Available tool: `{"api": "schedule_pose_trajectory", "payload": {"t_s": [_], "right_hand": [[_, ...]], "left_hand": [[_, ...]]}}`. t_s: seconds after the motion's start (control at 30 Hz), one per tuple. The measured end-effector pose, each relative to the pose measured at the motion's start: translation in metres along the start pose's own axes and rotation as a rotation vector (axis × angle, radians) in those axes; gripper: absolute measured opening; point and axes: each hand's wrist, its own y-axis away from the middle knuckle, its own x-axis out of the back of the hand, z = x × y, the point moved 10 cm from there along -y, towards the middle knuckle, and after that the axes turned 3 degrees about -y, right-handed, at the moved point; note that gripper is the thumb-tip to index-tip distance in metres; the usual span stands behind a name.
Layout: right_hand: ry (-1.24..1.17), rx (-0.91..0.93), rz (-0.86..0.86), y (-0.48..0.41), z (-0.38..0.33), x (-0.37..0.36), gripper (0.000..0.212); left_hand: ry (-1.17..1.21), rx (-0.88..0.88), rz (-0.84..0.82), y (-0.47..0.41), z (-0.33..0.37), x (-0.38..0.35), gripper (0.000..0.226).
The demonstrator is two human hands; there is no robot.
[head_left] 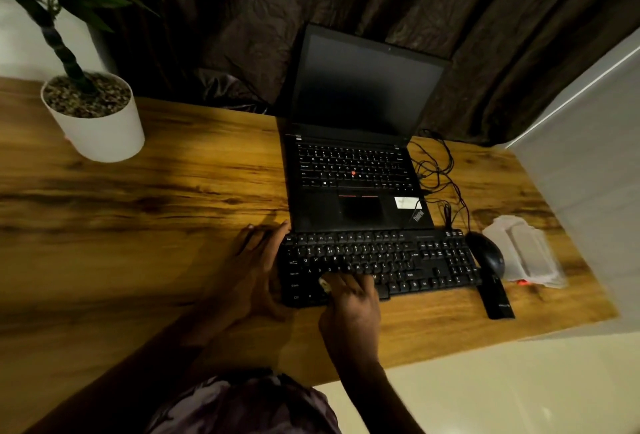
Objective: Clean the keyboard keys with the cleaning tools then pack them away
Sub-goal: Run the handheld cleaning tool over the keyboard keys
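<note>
Keyboard (433, 260) long axis left-right, before laptop (360, 170); right hand (349, 298) atop left half.

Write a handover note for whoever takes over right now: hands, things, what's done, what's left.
Left hand: flat against the left end of the keyboard, steadying it.
Right hand: holding a small pale tool on the lower-left keys.
The clear plastic case sits right of the mouse; a black stick-shaped item lies in front of it.
Done: unclear how many keys.
Left: finish the keys, pack the tools away.
</note>
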Motion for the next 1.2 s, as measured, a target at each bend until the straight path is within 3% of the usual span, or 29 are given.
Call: {"api": "schedule_pose_trajectory", "payload": {"t_s": [0.1, 0.3, 0.5, 0.8, 1.0, 1.2], "right_hand": [[-0.02, 0.081, -0.014, 0.005, -0.016, -0.005, 0.045], [0.058, -0.005, -0.004, 0.0, 0.005, 0.002, 0.047], [-0.002, 0.074, -0.048, 0.0, -0.027, -0.01, 0.049], [-0.022, 0.034, -0.014, 0.002, -0.011, -0.002, 0.046], [-0.091, 0.176, -0.097, 0.004, -0.05, -0.017, 0.038], [-0.049, 0.083, -0.018, 0.002, -0.015, -0.003, 0.046]], "left_hand": [[-0.02, 0.009, -0.022, -0.003, -0.003, -0.007, 0.143], [0.003, -0.02, -0.002, -0.002, -0.003, -0.004, 0.152], [-0.03, -0.02, -0.023, -0.003, -0.006, -0.01, 0.147], [-0.036, 0.006, -0.006, -0.001, -0.014, -0.013, 0.147], [-0.078, -0.093, 0.084, -0.002, 0.005, -0.003, 0.138], [-0.019, -0.054, 0.072, -0.003, -0.002, -0.003, 0.141]]}}
